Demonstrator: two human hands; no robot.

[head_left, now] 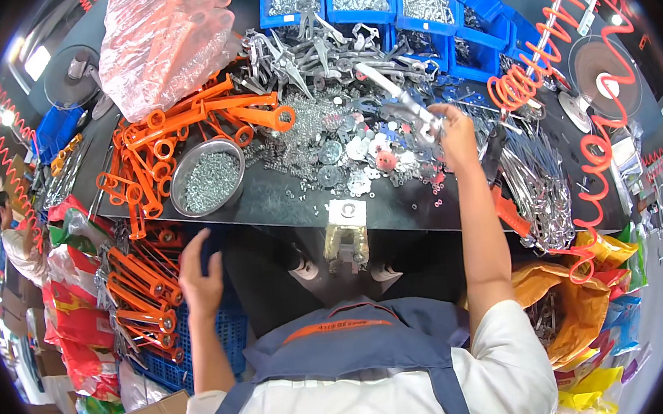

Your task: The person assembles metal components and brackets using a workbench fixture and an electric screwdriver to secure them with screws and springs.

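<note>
My right hand (457, 135) is raised over the right part of the bench, its fingers closed on a silver lever-shaped metal part (394, 87) with a long pale arm. The gripped end is partly hidden by the fingers. Below it lie small round discs and washers (357, 150) in a loose pile. My left hand (200, 274) hangs below the bench's front edge with thumb and fingers apart, holding nothing. Beside it, orange-handled parts (141, 286) lie stacked on a blue plastic crate (229, 341). A small metal fixture (347, 212) stands at the bench's front edge, between both hands.
A metal bowl of small fasteners (208, 177) sits left, by orange handles (144, 170) and a plastic bag of orange parts (163, 49). Blue bins (364, 12) line the back. A red coiled hose (519, 90) and a power-driver-like orange tool (510, 210) are at right.
</note>
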